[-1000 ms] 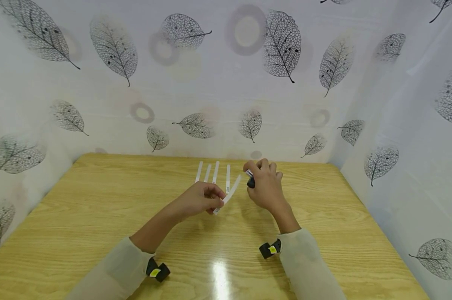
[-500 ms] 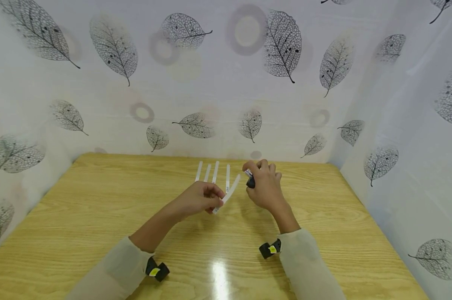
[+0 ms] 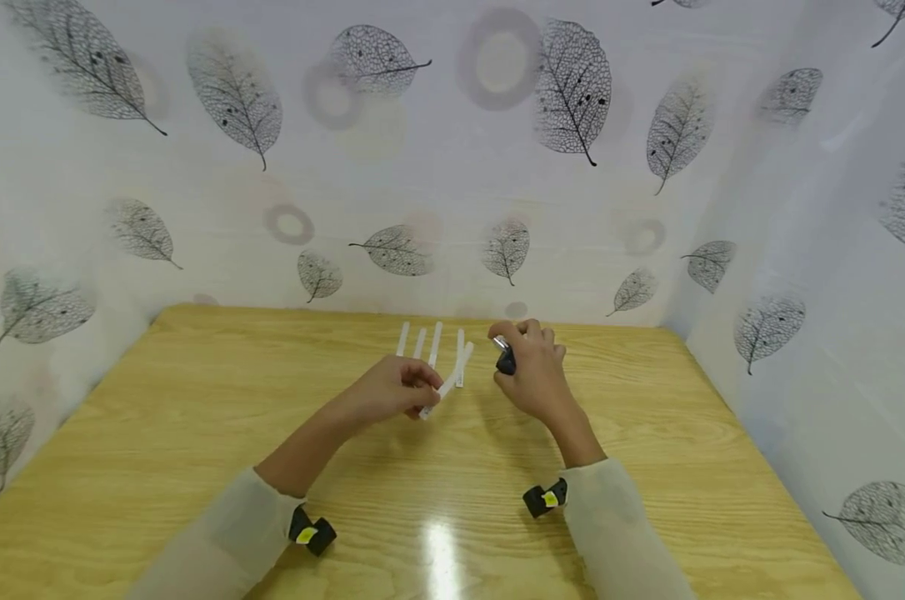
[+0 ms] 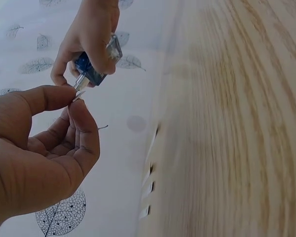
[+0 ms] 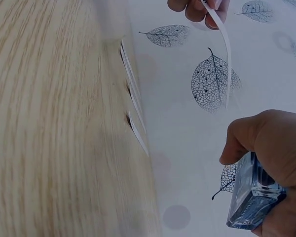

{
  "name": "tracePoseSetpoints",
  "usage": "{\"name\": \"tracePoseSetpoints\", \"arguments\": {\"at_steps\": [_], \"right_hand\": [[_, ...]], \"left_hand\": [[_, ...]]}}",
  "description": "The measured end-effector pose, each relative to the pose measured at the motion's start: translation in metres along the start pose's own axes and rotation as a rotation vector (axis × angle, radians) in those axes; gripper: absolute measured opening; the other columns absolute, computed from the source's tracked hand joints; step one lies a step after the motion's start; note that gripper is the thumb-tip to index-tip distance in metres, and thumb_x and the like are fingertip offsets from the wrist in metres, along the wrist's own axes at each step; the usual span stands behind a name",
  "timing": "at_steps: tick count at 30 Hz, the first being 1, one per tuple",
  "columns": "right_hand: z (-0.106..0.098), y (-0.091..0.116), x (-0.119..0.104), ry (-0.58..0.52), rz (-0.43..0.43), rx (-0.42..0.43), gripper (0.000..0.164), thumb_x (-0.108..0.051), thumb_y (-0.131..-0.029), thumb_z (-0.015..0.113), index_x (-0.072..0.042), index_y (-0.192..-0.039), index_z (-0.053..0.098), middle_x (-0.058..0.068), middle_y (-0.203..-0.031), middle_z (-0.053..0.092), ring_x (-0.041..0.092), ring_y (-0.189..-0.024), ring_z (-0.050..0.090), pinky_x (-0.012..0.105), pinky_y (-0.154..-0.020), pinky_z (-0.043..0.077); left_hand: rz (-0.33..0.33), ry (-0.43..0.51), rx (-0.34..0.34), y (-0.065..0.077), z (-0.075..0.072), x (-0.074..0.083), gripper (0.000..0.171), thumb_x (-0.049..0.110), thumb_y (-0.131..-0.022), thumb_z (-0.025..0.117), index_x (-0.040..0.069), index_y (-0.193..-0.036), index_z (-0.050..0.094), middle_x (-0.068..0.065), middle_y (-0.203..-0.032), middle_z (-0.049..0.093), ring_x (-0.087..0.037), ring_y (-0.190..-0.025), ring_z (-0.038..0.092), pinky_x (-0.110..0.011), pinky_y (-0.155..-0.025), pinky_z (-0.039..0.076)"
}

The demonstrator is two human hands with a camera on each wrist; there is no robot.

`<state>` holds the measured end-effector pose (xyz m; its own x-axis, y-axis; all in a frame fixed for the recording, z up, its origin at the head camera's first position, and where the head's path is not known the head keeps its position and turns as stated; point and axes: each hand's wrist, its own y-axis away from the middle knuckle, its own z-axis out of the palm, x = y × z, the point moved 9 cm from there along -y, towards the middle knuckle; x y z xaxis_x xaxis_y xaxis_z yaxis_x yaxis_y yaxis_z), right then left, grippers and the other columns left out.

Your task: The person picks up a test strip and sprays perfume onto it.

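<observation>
In the head view, my left hand [image 3: 394, 388] pinches the near end of a white paper test strip [image 3: 458, 367] between thumb and fingertips. The strip bends slightly and slants up to the right, above the table. To its right, my right hand [image 3: 537, 373] grips a small perfume bottle [image 3: 506, 361], held tilted. The right wrist view shows the bottle's thick, bluish glass [image 5: 251, 195]. A silver neck [image 4: 80, 82] appears in the left wrist view, near the curled index finger. Bottle and strip are apart. Several more paper strips [image 3: 435, 343] lie behind the left hand, partly hidden by it.
The wood-grain table [image 3: 197, 417] reaches back to a white curtain [image 3: 437, 167] printed with leaves, which also rises along both sides. The loose strips lie close to the table's far edge. Black wrist cameras [image 3: 546, 498] sit at both cuffs.
My left hand has shifted slightly left and back with the strip, which now crosses in front of a lying strip. My right hand stays nearly in place, with slightly more of the bottle's neck showing.
</observation>
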<state>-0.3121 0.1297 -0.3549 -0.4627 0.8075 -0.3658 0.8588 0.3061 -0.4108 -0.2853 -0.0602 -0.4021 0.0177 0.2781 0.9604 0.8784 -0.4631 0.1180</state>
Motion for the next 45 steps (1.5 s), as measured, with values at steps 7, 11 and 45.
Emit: {"name": "tracePoseSetpoints", "arguments": {"at_steps": [7, 11, 45], "right_hand": [[-0.001, -0.002, 0.005, -0.028, 0.006, 0.003, 0.055, -0.007, -0.084, 0.083, -0.022, -0.131, 0.059, 0.022, -0.132, 0.054, 0.044, -0.115, 0.049, 0.065, -0.086, 0.039], [0.000, -0.005, 0.009, -0.056, 0.015, -0.010, 0.054, -0.005, -0.085, 0.081, -0.020, -0.133, 0.060, 0.022, -0.132, 0.056, 0.047, -0.117, 0.051, 0.068, -0.086, 0.040], [0.032, -0.041, 0.032, 0.033, -0.004, -0.045, 0.059, -0.021, -0.086, 0.086, -0.010, -0.131, 0.050, 0.022, -0.128, 0.057, 0.038, -0.099, 0.062, 0.052, -0.076, 0.055]], "left_hand": [[-0.022, -0.021, 0.032, 0.000, -0.017, -0.003, 0.020, 0.013, -0.098, 0.069, 0.002, -0.115, 0.067, -0.012, -0.097, 0.067, -0.023, -0.081, 0.065, -0.041, -0.080, 0.060], [-0.033, -0.030, 0.052, -0.001, -0.028, -0.006, 0.020, 0.012, -0.098, 0.069, 0.001, -0.115, 0.067, -0.013, -0.098, 0.067, -0.023, -0.082, 0.065, -0.042, -0.081, 0.060], [-0.216, -0.102, 0.224, -0.011, -0.138, -0.068, 0.035, 0.011, -0.103, 0.059, -0.011, -0.130, 0.060, -0.014, -0.107, 0.062, -0.019, -0.087, 0.060, -0.030, -0.076, 0.056]]}}
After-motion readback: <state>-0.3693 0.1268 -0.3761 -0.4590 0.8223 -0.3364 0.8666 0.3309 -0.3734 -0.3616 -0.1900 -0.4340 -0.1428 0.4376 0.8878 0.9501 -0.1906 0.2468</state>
